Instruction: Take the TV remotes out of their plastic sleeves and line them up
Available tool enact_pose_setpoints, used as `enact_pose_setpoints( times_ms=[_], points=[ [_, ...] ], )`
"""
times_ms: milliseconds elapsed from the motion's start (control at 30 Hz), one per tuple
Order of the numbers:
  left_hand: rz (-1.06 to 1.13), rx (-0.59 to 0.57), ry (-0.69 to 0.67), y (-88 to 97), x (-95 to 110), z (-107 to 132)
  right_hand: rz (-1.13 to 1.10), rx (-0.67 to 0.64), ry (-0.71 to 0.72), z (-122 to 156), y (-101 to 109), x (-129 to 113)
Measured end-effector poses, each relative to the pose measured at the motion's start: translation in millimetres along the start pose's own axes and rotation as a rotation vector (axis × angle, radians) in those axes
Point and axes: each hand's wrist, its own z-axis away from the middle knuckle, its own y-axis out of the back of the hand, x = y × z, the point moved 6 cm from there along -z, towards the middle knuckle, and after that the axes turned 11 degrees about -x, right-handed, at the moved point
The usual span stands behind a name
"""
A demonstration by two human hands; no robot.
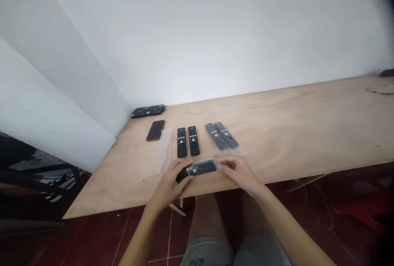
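My left hand (170, 183) grips the left end of a black remote control (197, 169) that sits inside a clear plastic bag (212, 162), just above the near edge of the plywood table (286, 130). My right hand (238, 170) pinches the bag's right end, fingers closed on the plastic. Behind them two bare black remotes (187, 141) lie side by side. To their right two more remotes in a clear bag (222, 135) lie at an angle.
A dark phone (155, 130) lies left of the remotes, with loose clear bags (161, 151) beside it. Two flat black boxes (147, 111) rest at the wall corner. A dark object (387, 72) sits at the far right. Red tiled floor and my knees show below.
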Motion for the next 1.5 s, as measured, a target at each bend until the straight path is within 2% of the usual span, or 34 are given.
enact_pose_setpoints(
  times_ms=[200,467,667,800,967,1100,1300,1433,1500],
  points=[
    [0.045,-0.013,0.002,0.6,0,0,-0.054,0.010,-0.028,2,-1,2],
    [0.057,-0.030,-0.020,0.5,4,0,-0.086,0.131,-0.057,-3,-9,10],
    [0.017,-0.034,-0.022,-3.4,4,0,-0.015,0.139,0.021,3,-7,6],
    [0.024,-0.061,0.026,-7.7,-1,-2,-0.062,0.227,-0.007,19,15,10],
    [0.040,-0.094,0.081,-6.8,0,-4,-0.161,0.442,-0.064,48,67,20],
    [0.061,-0.114,0.074,-3.8,7,-5,-0.234,0.597,0.029,60,100,8],
    [0.074,-0.098,0.095,0.1,8,-6,-0.088,0.669,0.047,47,106,-4],
    [0.095,-0.035,0.125,7.0,6,-2,-0.053,0.782,0.070,44,123,0],
    [0.082,-0.062,0.130,6.2,5,0,-0.056,0.815,0.089,46,130,2]
  ],
)
